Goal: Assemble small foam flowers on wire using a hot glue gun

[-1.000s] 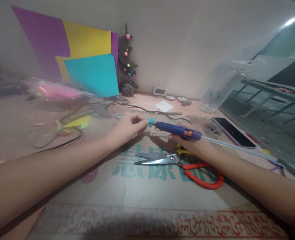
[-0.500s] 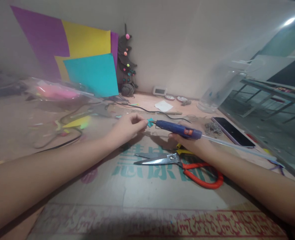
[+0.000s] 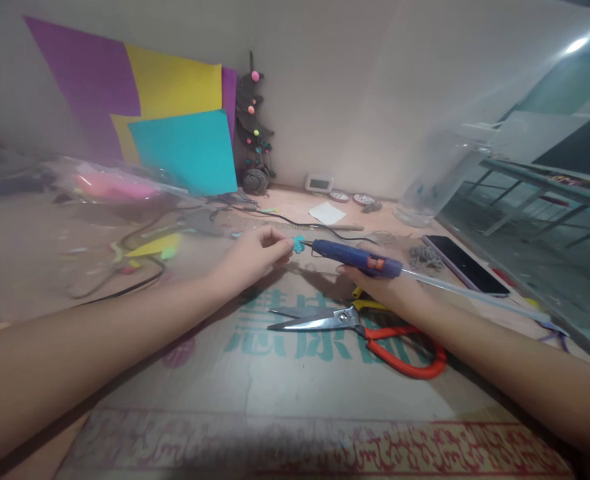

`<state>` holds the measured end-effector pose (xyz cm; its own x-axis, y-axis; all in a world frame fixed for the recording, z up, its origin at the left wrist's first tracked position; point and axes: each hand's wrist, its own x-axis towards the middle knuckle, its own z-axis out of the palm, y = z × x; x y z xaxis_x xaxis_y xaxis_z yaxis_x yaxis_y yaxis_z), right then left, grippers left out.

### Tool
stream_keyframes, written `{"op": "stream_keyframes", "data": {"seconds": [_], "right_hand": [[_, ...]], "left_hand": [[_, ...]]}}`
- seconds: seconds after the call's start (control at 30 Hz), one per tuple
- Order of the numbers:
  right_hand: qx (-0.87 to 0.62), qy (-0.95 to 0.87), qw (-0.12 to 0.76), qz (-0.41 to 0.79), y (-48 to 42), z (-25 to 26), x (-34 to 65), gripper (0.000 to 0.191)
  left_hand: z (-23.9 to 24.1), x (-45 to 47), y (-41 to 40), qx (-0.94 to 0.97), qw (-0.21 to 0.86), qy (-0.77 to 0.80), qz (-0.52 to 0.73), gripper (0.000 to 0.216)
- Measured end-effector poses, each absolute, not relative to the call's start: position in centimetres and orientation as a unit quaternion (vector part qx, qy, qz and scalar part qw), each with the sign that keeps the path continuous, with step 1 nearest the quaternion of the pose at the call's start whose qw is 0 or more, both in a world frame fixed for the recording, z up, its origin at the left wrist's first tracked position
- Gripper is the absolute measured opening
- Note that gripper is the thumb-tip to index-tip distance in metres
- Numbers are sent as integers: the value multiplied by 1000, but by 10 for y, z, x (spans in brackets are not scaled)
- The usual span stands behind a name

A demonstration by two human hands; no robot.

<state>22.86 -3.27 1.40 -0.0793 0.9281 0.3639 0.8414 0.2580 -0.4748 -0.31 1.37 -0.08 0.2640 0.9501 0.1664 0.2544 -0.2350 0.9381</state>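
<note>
Between the thumb and fingers of my left hand is pinched a small teal flower-shaped piece. My right hand is wrapped around a blue glue gun, partly hidden behind it. The gun's metal tip points left and meets the teal piece or sits right at it; I cannot tell which. A long clear glue stick sticks out of the gun's back end. Below both hands lie scissors with red and yellow handles, blades parted and pointing left, partly under my right wrist.
Printed cardboard covers the work surface. On the right are a phone, grey yarn and a clear jug. Behind stand coloured sheets, a decorated dark tree and a small clock. A black cable crosses the back.
The teal piece has turned slightly in my left fingers and shifted a little left. The glue gun keeps almost the same place. The scissors have not moved.
</note>
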Motion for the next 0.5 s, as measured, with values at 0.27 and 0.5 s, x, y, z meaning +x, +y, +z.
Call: {"op": "stream_keyframes", "data": {"seconds": [0.27, 0.5], "right_hand": [[-599, -738, 300, 80, -32, 13, 232, 27], [-603, -738, 293, 77, -32, 14, 232, 30]], "left_hand": [[-3, -4, 16, 652, 450, 443, 419, 23], [-5, -4, 18, 641, 465, 434, 430, 22]]}}
